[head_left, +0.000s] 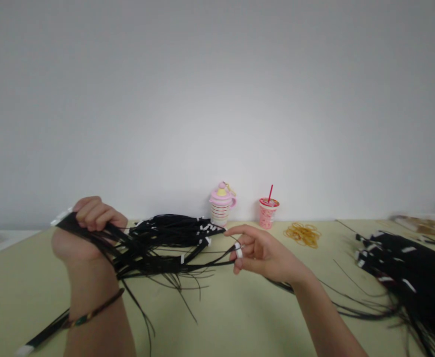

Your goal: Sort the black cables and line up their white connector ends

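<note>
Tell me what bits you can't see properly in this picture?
- Left hand: its fingers hide where they grip the black strands, head view.
- Right pile: cut off by the picture's edge and blurry.
- Pink cup: print too small to read.
- Brown things far right: too blurred to name.

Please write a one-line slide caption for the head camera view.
Left hand grips a bundle of black strands while right hand pinches one white-tipped strand above a yellow-green table.

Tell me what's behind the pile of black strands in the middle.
Behind the black strands, a pink cup stands against the wall. Its base is hidden by the strands.
</note>
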